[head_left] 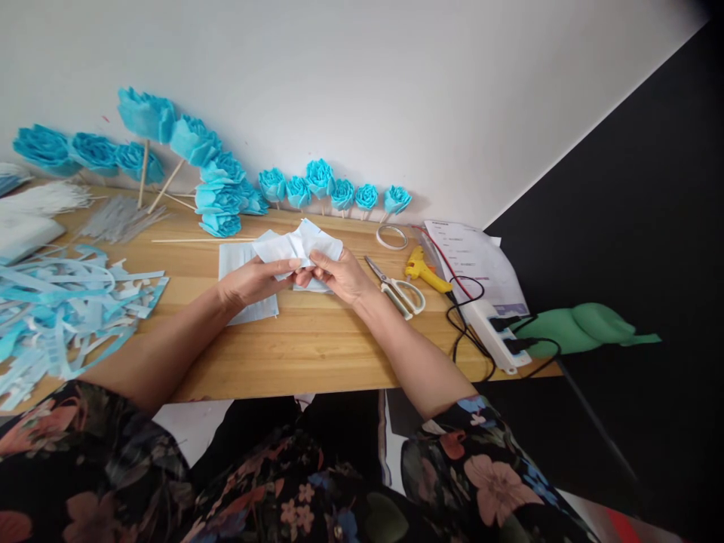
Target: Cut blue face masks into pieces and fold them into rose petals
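Note:
Both hands pinch a pale blue sheet (294,243) that looks like thin non-woven fabric, held just above the wooden table (317,347). My left hand (257,280) grips its left part with the thumb on top. My right hand (342,275) grips the right part, its thumb close to the other one. The sheet is creased between the thumbs, and the fingers beneath are partly hidden. Under the hands lie more pale blue sheets (237,260). A thin wooden stick (192,240) lies behind them.
Scissors (404,290), a yellow glue gun (421,269) and a tape roll (391,237) lie to the right, by a power strip (498,339) with cables. Blue artificial flowers (218,192) line the wall. Blue and white strips (62,309) heap at left.

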